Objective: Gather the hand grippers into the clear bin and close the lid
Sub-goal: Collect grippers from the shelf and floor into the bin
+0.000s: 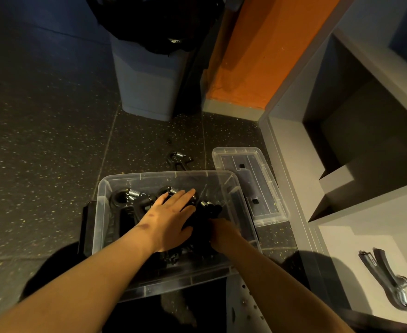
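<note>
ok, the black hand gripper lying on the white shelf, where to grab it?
Pinch both handles together midway, coming from above: the black hand gripper lies flat on the white shelf, handles splayed away, metal coil nearest you, so the narrowing middle should fit one hand.

1. My right hand (224,233) lies buried among the dark hand grippers (137,204) in the clear bin (173,282); I cannot see its fingers.
2. The bin's far rim hides part of the floor gripper (178,161).
</note>
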